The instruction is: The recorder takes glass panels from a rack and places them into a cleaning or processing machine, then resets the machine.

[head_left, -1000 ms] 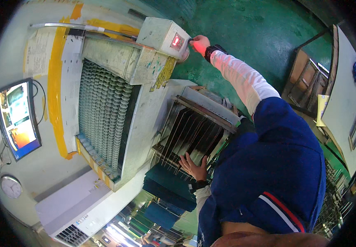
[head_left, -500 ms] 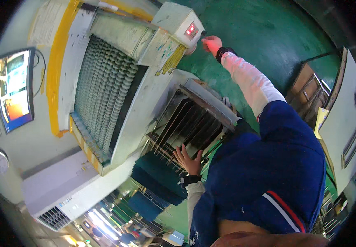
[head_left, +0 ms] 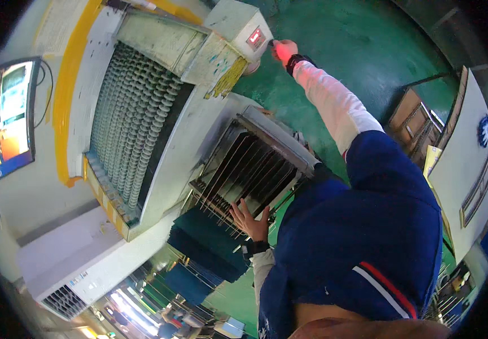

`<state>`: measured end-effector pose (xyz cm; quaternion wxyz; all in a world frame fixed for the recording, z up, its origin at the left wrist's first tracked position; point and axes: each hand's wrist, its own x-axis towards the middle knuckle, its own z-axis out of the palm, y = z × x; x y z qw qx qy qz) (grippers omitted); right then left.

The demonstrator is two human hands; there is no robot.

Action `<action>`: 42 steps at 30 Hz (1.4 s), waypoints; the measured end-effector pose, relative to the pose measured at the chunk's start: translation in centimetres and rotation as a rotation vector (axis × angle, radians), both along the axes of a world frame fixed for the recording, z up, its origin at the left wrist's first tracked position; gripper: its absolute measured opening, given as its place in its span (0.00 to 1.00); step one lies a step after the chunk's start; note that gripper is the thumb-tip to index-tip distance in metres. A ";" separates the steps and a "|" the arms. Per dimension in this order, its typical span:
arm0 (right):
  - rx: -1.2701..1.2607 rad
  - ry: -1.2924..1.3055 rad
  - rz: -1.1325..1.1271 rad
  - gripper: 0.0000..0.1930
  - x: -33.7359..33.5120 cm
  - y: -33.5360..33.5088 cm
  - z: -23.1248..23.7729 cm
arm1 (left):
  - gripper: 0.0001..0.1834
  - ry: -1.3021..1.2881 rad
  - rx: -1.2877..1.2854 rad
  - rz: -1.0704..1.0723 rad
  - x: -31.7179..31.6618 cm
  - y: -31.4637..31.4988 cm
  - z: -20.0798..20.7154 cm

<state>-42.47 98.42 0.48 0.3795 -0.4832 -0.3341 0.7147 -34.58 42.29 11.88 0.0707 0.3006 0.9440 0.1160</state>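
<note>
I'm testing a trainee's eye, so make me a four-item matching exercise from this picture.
1. Right hand
2. Monitor
3. Left hand
4. Tape

A. Fingers spread wide
B. Yellow
C. Beside the white box
D. Lit, at the far left

Pairs: 1-C, 2-D, 3-A, 4-B

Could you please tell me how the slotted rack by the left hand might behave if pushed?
The slotted rack would probably feel stiff, given its straight-edged frame. Its open build may make it lighter than a solid box.
</note>
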 end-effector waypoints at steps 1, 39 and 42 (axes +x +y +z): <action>0.022 -0.053 0.011 0.11 -0.4 0.2 -0.5 | 0.47 -0.003 0.013 -0.004 0.1 0.1 0.1; 0.810 -0.154 0.990 0.19 -3.9 -19.6 4.2 | 0.45 0.004 -0.044 0.053 0.1 0.5 1.2; 1.080 -0.114 1.202 0.23 -5.5 -26.1 6.8 | 0.45 -0.040 -0.023 0.119 0.1 0.4 1.6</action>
